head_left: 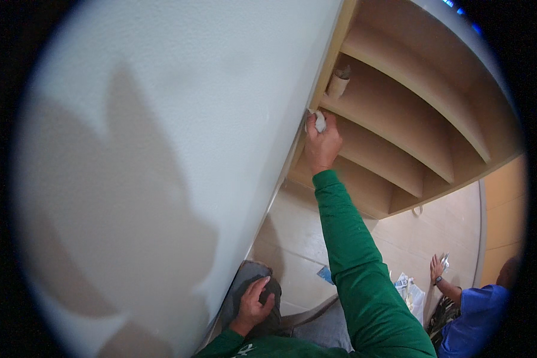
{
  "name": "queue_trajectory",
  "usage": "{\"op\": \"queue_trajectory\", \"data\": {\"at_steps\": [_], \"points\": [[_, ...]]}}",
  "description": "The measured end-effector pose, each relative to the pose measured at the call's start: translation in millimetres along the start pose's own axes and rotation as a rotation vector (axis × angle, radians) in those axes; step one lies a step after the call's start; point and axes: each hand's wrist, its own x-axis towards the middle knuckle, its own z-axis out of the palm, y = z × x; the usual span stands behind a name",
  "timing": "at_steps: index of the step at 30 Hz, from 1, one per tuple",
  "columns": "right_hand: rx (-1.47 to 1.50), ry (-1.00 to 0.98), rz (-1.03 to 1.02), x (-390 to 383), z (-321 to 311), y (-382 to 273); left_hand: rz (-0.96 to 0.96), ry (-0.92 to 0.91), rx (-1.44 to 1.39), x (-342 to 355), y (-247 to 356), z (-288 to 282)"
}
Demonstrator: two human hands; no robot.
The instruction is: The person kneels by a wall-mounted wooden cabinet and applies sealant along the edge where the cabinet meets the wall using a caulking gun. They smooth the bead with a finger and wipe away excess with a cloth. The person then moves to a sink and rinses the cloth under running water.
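Note:
My right hand [323, 143] reaches up to the left upright of a wooden shelf unit [394, 128]. Its fingers are closed around a crumpled white wad [320, 122], cloth or paper, pressed near the edge where the unit meets the pale wall [238, 77]. Low down by my knee, my left hand [255, 305] is held with its fingers apart and nothing in it. On a shelf just above my right hand stands a pale roll or tube [339, 83] with something crumpled at its top.
A person in a blue shirt [477, 316] is low at the right, one hand holding something whitish. White plastic and papers [410, 292] lie on the tiled floor [298, 209], with a blue packet [326, 275] near my right arm. A ring-shaped roll [417, 210] lies by the shelf unit's base.

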Motion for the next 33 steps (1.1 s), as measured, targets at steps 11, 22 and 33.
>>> {"op": "queue_trajectory", "data": {"at_steps": [11, 22, 33], "points": [[0.187, 0.057, -0.087, 41, -15, -52, -0.013, 0.003, 0.025, -3, 12, -6], [0.037, -0.089, 0.048, -26, 9, 62, -0.047, -0.029, 0.034, 7, 34, 5], [0.284, -0.010, 0.018, 54, -27, -30, -0.076, -0.029, 0.067, 8, 47, 1]]}}
